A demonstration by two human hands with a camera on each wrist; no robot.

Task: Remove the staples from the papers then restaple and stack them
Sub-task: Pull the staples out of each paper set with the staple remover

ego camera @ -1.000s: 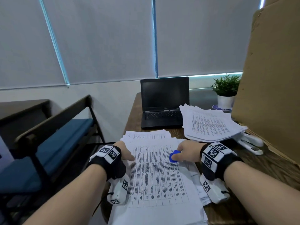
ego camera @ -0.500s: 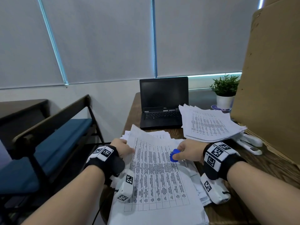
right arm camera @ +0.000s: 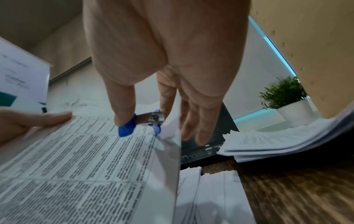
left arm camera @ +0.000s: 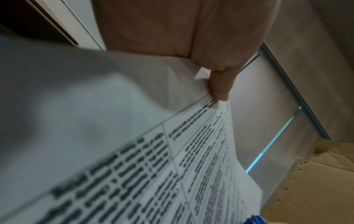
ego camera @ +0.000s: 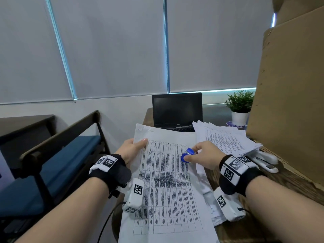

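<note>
A printed table set of papers [ego camera: 166, 181] is raised at its far end off the pile on the desk. My left hand [ego camera: 138, 143] grips its upper left edge, with the thumb on top and the other fingers hidden beneath; the thumb [left arm camera: 220, 84] shows pinching the sheet [left arm camera: 134, 151] in the left wrist view. My right hand [ego camera: 192, 155] pinches a blue staple remover [ego camera: 185, 156] over the page's upper right part. In the right wrist view the remover [right arm camera: 141, 122] sits between thumb and forefinger at the page's right edge [right arm camera: 168, 136].
A second paper stack [ego camera: 226, 139] lies at the back right, partly over a white stapler [ego camera: 266, 158]. More sheets [ego camera: 208, 190] lie under the held set. An open laptop [ego camera: 177, 111], a potted plant [ego camera: 240, 106] and a cardboard panel [ego camera: 289, 102] border the desk [ego camera: 289, 190]. A blue-seated chair [ego camera: 52, 163] stands left.
My left hand has taken hold of the top set's left edge and lifted its far end off the pile. My right hand has risen slightly with the staple remover.
</note>
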